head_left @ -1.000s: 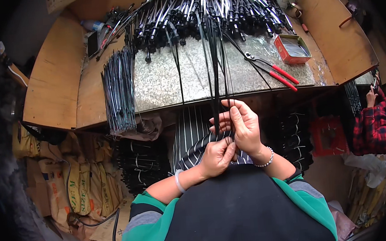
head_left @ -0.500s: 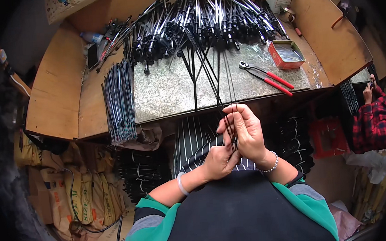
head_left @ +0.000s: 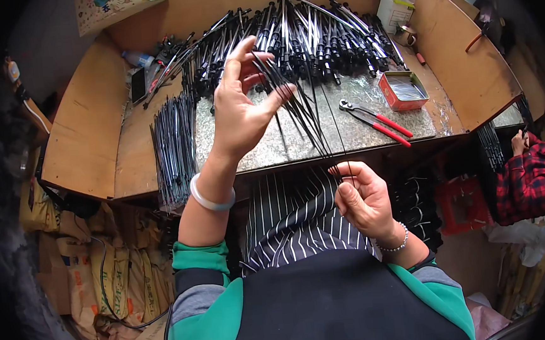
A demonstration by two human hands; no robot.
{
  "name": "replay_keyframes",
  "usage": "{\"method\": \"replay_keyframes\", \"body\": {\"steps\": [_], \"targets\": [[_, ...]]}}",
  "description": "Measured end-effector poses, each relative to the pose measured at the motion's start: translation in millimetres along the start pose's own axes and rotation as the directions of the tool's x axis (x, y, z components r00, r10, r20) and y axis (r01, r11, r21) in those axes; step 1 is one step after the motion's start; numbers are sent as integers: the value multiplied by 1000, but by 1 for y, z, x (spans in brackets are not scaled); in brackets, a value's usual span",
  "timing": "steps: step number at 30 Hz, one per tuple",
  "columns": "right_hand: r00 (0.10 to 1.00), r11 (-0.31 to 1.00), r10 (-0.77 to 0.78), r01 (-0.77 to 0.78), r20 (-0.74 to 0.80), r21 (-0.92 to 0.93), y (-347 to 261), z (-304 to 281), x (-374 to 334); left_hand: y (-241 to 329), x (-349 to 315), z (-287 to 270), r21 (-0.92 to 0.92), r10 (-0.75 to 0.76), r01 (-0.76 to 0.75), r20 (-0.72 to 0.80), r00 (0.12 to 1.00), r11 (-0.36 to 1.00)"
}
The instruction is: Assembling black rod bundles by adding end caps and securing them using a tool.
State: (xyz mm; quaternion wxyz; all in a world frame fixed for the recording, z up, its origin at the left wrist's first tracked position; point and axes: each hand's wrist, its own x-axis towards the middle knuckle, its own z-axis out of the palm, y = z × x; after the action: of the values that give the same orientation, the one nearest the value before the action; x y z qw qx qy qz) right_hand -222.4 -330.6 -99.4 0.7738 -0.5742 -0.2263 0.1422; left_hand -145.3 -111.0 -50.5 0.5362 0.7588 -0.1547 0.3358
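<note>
A loose bunch of thin black rods slants up from my lap toward the table. At its lower end my right hand is closed, pinching the rods between thumb and fingers. My left hand is raised over the tabletop at the bunch's upper end. Its fingers are curved and apart, with the rods passing beside the thumb; whether it touches them is hard to tell. Behind the hands lies a big heap of black and silver metal shafts. To the left, a thick stack of similar thin rods overhangs the table's front edge.
Red-handled pliers and a red tin of thin pieces lie on the right of the speckled tabletop. Wooden side panels enclose the table. Sacks stand at lower left. Another person in a checked sleeve is far right.
My left hand has risen from beside my right hand to the rods' upper end, its fingers spreading. My right hand, still pinching the rods, has moved slightly right and down.
</note>
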Motion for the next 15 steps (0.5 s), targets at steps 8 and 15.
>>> {"method": "replay_keyframes", "body": {"steps": [8, 15], "targets": [[1000, 997, 31, -31, -2, 65, -1, -2, 2, 6, 0, 6, -171, -36, 30, -29, 999, 985], [1000, 1000, -13, 12, -16, -21, 0, 5, 9, 12, 3, 4, 20, -32, 32, -16, 999, 999]]}}
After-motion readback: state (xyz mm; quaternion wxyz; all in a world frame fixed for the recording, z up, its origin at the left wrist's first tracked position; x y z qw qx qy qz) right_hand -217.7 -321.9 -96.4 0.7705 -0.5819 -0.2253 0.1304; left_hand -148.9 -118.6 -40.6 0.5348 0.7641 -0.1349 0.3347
